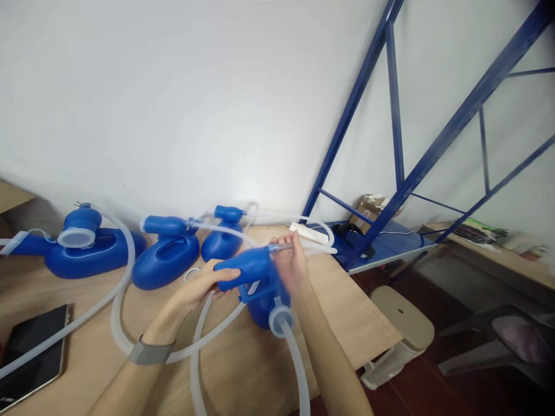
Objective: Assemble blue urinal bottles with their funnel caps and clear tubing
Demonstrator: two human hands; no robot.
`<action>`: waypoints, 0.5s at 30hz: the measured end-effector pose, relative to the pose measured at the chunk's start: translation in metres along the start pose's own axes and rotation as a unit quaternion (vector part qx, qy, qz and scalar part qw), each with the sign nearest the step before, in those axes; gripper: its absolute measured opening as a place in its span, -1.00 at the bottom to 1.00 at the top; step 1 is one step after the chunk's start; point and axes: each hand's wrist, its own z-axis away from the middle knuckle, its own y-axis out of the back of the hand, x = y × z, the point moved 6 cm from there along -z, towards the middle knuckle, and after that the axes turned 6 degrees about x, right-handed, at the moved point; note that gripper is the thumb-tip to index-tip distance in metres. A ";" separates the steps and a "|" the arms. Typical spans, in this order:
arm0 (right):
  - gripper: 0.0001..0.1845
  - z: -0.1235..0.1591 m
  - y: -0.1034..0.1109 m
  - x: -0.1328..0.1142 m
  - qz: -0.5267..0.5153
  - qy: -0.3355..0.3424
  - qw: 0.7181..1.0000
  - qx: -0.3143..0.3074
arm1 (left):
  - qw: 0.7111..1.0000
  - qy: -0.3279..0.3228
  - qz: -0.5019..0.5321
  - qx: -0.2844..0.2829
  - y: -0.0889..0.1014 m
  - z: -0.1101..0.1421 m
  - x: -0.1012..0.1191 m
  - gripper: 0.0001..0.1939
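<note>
My left hand (197, 289) is closed around the wide end of a blue plastic urinal head (249, 266). At the head's narrow end, my right hand (295, 266) pinches a clear tube end (281, 247) against the nozzle; whether it is fully seated I cannot tell. Just below hangs or stands a blue urinal bottle (261, 309), partly hidden by the head and my right hand. A translucent cap (281, 319) with a hose (297, 364) running down from it sits at the bottle's near side. Other clear hoses (217, 335) loop beneath my left wrist.
Along the wall on the wooden table (347, 306) stand several blue urinal bottles (165, 260) with hoses. A tablet (34, 352) lies at left, a white power strip (309, 233) at the back. Right of the table are a blue metal rack (390, 127) and a beige stool (403, 315).
</note>
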 end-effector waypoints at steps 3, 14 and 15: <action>-0.60 0.010 0.001 0.007 0.114 0.017 0.989 -0.088 | 0.999 0.011 0.037 -0.011 0.007 0.008 0.007 -0.52; -0.59 0.025 -0.003 -0.016 0.392 0.165 0.895 -0.132 | 0.998 -0.027 -0.002 -0.049 0.002 0.020 0.027 -0.54; -0.58 0.027 -0.003 -0.016 0.394 0.161 0.895 -0.132 | 0.998 -0.042 -0.024 -0.043 0.004 0.019 0.029 -0.56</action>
